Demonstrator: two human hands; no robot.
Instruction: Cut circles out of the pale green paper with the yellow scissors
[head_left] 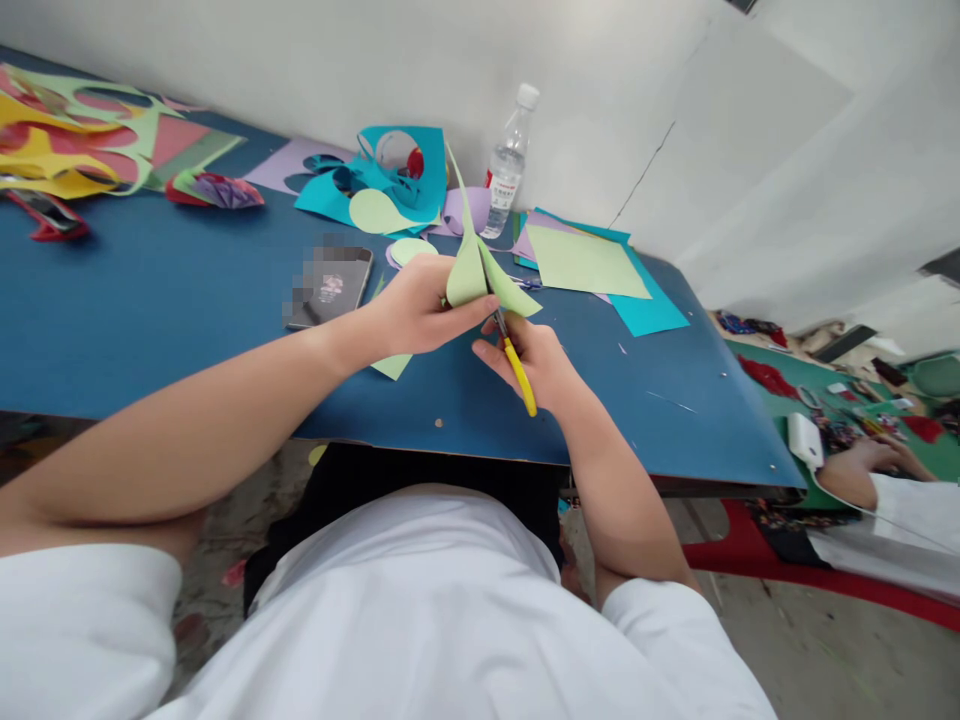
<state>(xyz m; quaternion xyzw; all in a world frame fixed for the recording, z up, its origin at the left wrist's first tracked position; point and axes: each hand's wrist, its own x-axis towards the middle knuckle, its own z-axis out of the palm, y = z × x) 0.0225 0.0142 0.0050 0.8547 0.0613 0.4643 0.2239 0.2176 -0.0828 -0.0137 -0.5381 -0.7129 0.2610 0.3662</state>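
My left hand (424, 305) pinches a light green sheet of paper (469, 272) above the blue table, thumb on the near side. The paper curls upward in a long strip and spreads to the right in a pointed flap. Held in my right hand (536, 360) is a pair of scissors (519, 375) with yellow handles. Its blades run up into the green paper, and their tips are hidden by it. Under my left wrist lies another light green piece (394, 366), and just behind that hand are small cut rounds (412, 250).
A phone (330, 287) lies left of my hands on the blue table (150, 330). Behind stand a water bottle (506, 170) and turquoise paper offcuts (424, 150). Stacked sheets (589, 262) lie to the right, colourful scraps (67, 140) far left. Another person's arm (862, 470) rests at a green table.
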